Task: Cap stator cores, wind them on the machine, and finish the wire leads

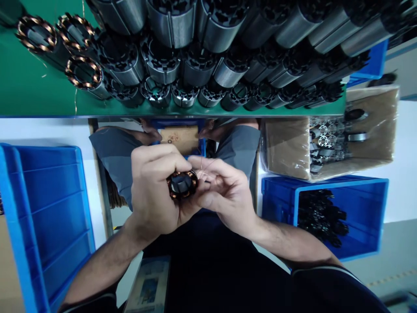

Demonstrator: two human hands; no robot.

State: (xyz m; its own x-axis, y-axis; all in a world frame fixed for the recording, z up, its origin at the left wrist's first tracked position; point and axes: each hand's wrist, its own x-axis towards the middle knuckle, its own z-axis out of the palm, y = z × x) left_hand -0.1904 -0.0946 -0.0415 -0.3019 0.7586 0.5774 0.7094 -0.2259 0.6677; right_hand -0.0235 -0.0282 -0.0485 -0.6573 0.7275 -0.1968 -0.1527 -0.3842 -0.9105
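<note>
In the middle of the head view, my left hand (153,187) is wrapped round a motor stator (183,184), its wound end facing up. Copper coils ring the dark core of this stator. Close against its right side is my right hand (228,191), with fingers bent and drawn together. Thin copper wire ends (204,170) rise between the two hands, by the fingertips of my right hand. A small dark bit shows near those fingertips, too small to name. Both hands are held above my lap, in front of the bench edge.
Rows of metal stator cores (172,65) stand on the green bench (19,95), with several copper-wound stators (84,73) at the left. A blue bin (58,208) is at left. On the right are a lined carton (286,152) of metal parts and a blue crate (365,221) of black parts.
</note>
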